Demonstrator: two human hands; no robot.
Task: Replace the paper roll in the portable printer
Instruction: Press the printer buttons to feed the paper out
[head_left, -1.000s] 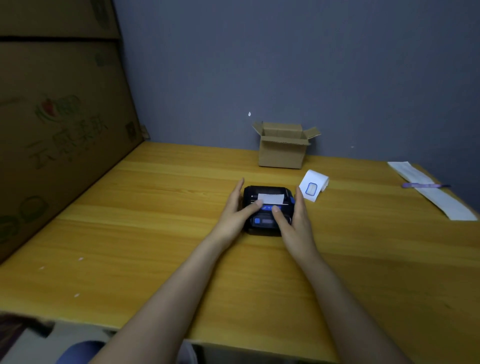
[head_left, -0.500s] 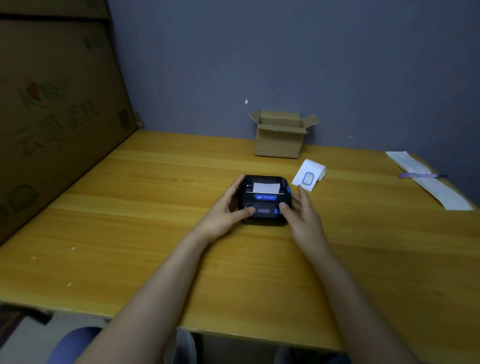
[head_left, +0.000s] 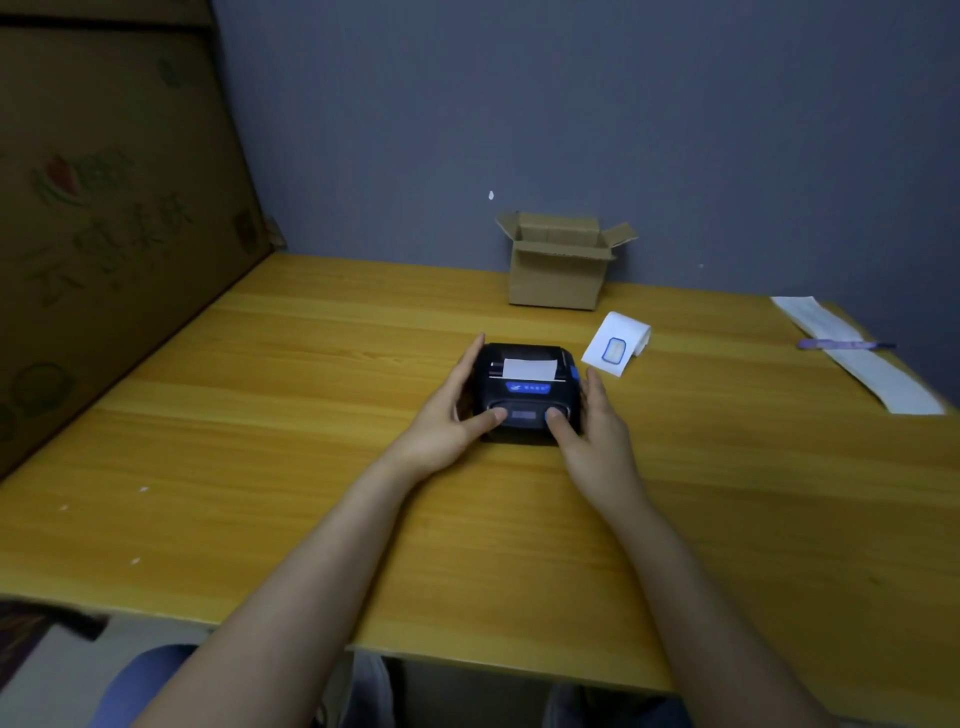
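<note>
A small black portable printer (head_left: 525, 387) with blue trim sits on the wooden table (head_left: 260, 415), lid closed, with a short white paper end (head_left: 529, 368) sticking out of its slot. My left hand (head_left: 451, 415) cups its left side, thumb on the front panel. My right hand (head_left: 592, 431) holds the right side, thumb pressed on the front as well. A white paper roll (head_left: 617, 344) with a blue-outlined label lies just right of the printer, apart from both hands.
An open cardboard box (head_left: 558, 262) stands at the back against the grey wall. A long white paper strip (head_left: 857, 358) with a purple pen (head_left: 844, 344) across it lies at the right edge. Large cardboard sheets (head_left: 104, 218) lean along the left.
Both hands slid back from the top of the printer to its sides, thumbs moving from the paper slot down to the front panel. The camera view shifted slightly.
</note>
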